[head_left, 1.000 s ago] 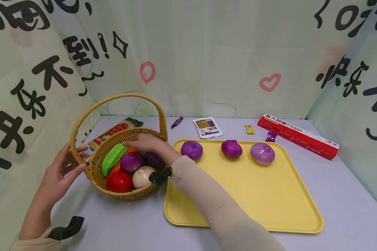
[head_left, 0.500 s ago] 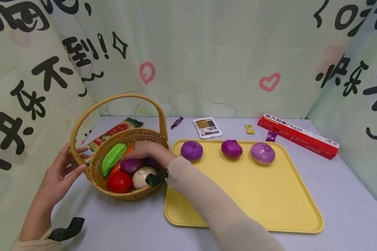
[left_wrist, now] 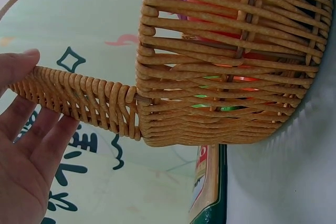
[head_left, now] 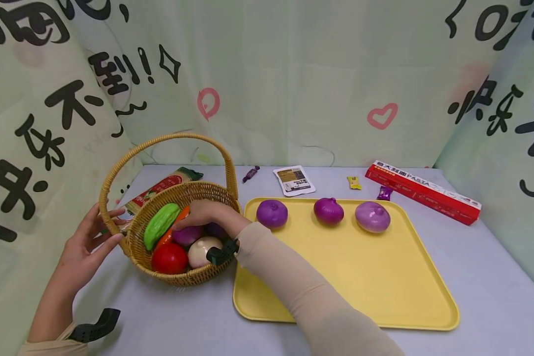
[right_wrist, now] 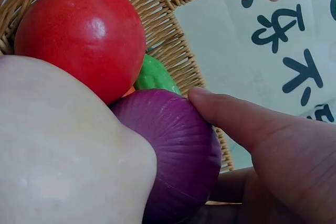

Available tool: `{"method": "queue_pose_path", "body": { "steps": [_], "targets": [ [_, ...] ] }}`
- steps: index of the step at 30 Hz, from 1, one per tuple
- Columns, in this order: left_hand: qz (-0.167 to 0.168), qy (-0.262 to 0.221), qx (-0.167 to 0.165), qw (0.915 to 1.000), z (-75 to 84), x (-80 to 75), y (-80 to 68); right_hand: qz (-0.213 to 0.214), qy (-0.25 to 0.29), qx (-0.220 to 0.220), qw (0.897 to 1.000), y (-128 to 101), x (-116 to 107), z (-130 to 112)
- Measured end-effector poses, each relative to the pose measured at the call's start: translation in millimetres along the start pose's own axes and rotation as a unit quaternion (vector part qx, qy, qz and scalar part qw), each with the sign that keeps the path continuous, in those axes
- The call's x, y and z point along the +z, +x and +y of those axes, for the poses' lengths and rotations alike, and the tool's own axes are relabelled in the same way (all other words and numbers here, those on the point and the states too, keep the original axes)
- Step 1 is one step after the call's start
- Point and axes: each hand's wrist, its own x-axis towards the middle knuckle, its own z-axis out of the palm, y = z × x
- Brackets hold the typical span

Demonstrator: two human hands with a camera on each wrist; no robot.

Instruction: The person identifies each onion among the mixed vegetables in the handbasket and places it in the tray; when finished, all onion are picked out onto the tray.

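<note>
Head view: right hand (head_left: 204,213) curls over a purple onion (head_left: 186,235) inside the wicker basket (head_left: 178,277) on the tabletop (head_left: 169,321).

Left wrist view: left hand (left_wrist: 23,145), fingers spread, rests against the basket handle.

Right wrist view: thumb pressed on the onion; its axis direction cannot be told.

yellow tray (head_left: 382,291), pasta box (head_left: 424,191), sachet (head_left: 294,180)
</note>
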Motion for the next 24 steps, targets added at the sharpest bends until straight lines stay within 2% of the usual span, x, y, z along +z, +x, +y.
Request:
{"method": "queue_pose_path", "body": {
  "steps": [8, 24],
  "targets": [
    [0.000, 0.001, -0.002, 1.0000, 0.7, -0.7, -0.3, 0.005, -0.001, -0.013, 1.000, -1, -2, 0],
    [-0.001, 0.003, -0.004, 1.0000, 1.3, -0.3, -0.4, 0.070, 0.016, -0.038, 0.997, -4, -12, 4]
  ]
}}
